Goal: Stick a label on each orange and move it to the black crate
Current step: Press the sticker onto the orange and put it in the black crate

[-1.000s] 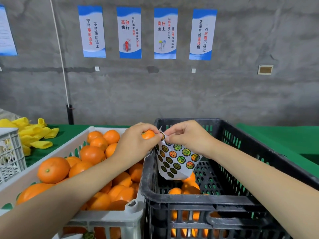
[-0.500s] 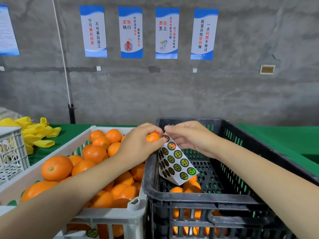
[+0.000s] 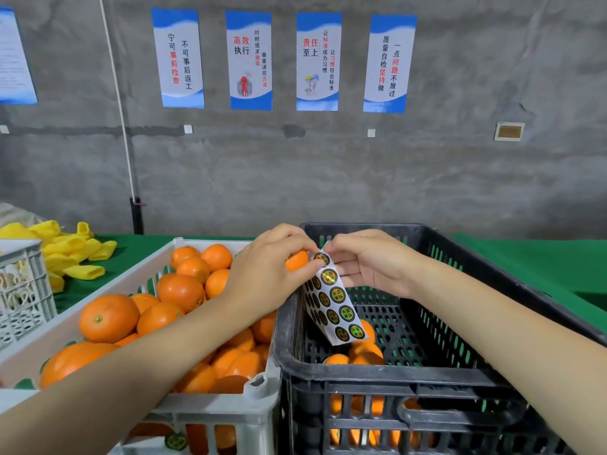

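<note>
I judged the task to be in its early part. Only a few oranges [image 3: 364,353] lay on the bottom of the black crate [image 3: 394,377], at its near side, and most of its floor was bare. The white crate [image 3: 210,412], just beside it on the left, was nearly full with a pile [image 3: 180,290] of fruit, so a large number was not yet labelled and moved. I could not tell whether the oranges in the black crate carried labels.

The step in hand seemed to be the labelling of one orange [image 3: 297,260]. The left hand [image 3: 262,270] held it with fingers curled round it, above the place where the two crates met. Only a small part of the fruit showed. The right hand [image 3: 368,261] was just beside it, over the black crate. It pinched the upper end of the sheet [image 3: 331,300] of round labels, and the sheet hung down slantwise into the crate. The left thumb touched the top label, close against the orange. I could not tell whether that label was already on the fruit. Both forearms reached forward, the left over the white crate and the right over the black one. The crates stood on a green table [image 3: 525,257].
</note>
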